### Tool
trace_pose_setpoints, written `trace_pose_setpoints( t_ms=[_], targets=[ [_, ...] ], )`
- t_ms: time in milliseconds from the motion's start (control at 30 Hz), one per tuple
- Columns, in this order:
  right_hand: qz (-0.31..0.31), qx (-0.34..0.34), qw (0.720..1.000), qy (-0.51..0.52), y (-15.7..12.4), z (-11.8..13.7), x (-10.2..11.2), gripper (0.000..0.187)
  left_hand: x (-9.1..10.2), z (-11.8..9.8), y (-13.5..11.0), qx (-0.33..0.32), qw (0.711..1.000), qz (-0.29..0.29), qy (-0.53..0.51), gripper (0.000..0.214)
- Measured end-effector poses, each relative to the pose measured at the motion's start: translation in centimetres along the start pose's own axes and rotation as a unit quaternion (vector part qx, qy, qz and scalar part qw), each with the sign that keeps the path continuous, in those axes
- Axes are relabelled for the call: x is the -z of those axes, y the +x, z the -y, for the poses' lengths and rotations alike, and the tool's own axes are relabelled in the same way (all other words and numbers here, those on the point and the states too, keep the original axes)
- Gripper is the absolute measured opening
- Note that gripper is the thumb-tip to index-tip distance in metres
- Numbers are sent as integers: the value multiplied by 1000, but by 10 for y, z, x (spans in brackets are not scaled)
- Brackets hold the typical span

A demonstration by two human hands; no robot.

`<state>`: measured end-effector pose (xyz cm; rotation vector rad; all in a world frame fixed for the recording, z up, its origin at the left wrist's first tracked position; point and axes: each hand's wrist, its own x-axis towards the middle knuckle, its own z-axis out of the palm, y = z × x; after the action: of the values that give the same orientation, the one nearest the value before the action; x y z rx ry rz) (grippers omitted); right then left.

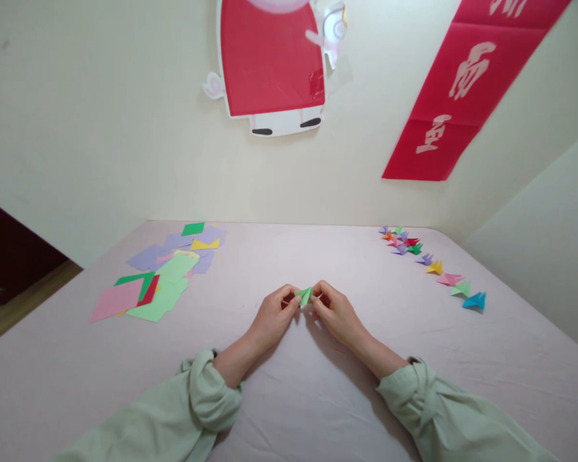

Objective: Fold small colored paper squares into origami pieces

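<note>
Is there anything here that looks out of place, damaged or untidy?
Nothing looks damaged. Only the flat paper sheets lie in a loose, overlapping heap at the left, while the folded pieces form a row. Both hands pinch a small green fold.

The small folded paper between the fingers is light green. The flat sheets are pink, green, lilac, yellow and red. The folded figures are many-coloured; the nearest one is blue. The bed sheet is pale pink, the sleeves pale green.
</note>
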<state>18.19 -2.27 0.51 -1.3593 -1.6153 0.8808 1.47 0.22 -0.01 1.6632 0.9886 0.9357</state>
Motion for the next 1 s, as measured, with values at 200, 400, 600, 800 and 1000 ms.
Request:
trace_pose_setpoints(
  t_ms=[200,400,600,800,1000],
  targets=[
    [-32,-10,999,-4,-1,2,0,7,-1,9,1,-14,1000,5,13,13],
    [-44,-7,999,-21,0,2,-1,22,-2,8,1,-15,1000,-12,22,9],
    [-4,19,1000,6,-1,6,-3,14,-2,3,0,-14,1000,-8,11,10],
    [-41,1,999,8,1,-4,-2,15,-3,10,2,30,997,-60,-49,20],
    [-46,-18,998,39,5,-11,-1,16,-3,6,5,90,982,-68,-153,27]
  ],
)
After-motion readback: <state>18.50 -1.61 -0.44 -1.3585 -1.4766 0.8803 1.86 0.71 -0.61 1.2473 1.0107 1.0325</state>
